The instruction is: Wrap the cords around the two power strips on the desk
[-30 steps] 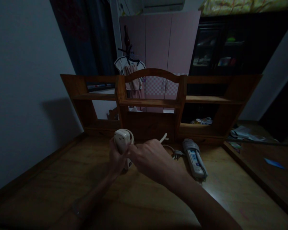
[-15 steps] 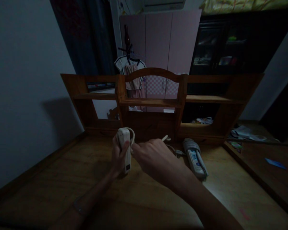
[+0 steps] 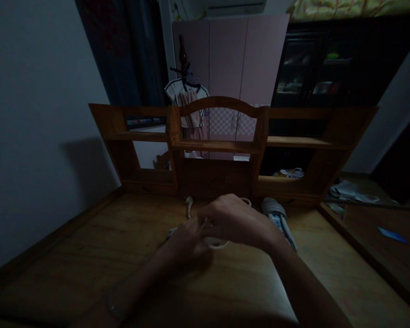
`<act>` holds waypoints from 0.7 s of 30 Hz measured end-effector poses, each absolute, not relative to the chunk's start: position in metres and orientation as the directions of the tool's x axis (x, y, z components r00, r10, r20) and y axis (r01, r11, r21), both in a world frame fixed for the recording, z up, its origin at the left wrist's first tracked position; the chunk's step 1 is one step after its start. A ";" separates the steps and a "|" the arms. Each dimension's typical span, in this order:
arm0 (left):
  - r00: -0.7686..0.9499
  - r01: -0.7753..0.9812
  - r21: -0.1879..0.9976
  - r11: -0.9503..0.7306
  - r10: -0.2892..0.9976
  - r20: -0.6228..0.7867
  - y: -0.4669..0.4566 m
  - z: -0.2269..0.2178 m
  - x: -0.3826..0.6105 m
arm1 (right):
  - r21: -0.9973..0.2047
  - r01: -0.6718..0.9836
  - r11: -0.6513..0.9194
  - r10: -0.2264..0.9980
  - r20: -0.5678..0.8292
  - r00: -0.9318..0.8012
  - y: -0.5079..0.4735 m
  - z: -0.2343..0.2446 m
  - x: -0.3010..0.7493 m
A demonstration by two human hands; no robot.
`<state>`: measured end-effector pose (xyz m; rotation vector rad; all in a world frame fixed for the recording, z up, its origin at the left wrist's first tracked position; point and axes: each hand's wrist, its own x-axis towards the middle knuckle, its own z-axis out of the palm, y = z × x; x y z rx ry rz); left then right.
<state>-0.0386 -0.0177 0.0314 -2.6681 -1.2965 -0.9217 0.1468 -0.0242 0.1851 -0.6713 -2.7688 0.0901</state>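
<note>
My left hand (image 3: 184, 241) is closed around a white power strip (image 3: 172, 232), and only a small end of it shows past the fingers. Close against it, my right hand (image 3: 235, 223) pinches the white cord (image 3: 220, 246), which hangs in a loop below the fingers. A pale cord end (image 3: 189, 201), perhaps with the plug, lies beyond the hands. To the right rests a second power strip (image 3: 277, 220) with its grey-white cord wound around one end. My right hand and forearm cover part of the view between them.
The wooden desk (image 3: 123, 246) carries a low wooden shelf unit (image 3: 218, 146) along its far side. A wall (image 3: 37, 136) bounds the left. At right, a lower brown surface holds a blue flat item (image 3: 392, 234) and some papers (image 3: 351, 191).
The power strip, upright in my left hand before, has been tipped down and is now mostly hidden. My right hand has shifted slightly right, and a cord loop now shows beneath it.
</note>
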 end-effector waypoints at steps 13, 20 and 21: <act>0.411 0.772 -0.098 -0.628 0.375 0.831 -0.028 0.022 -0.048 | -0.851 0.168 0.497 0.561 0.167 -0.811 0.057 0.150 0.158; -0.077 0.764 0.431 -0.481 0.595 0.800 -0.016 0.023 -0.040 | -0.684 0.253 0.684 0.594 0.321 -0.738 0.067 0.128 0.131; -0.142 0.722 0.527 -0.449 0.649 0.747 -0.013 0.026 -0.038 | -0.628 0.329 0.705 0.619 0.320 -0.717 0.067 0.125 0.128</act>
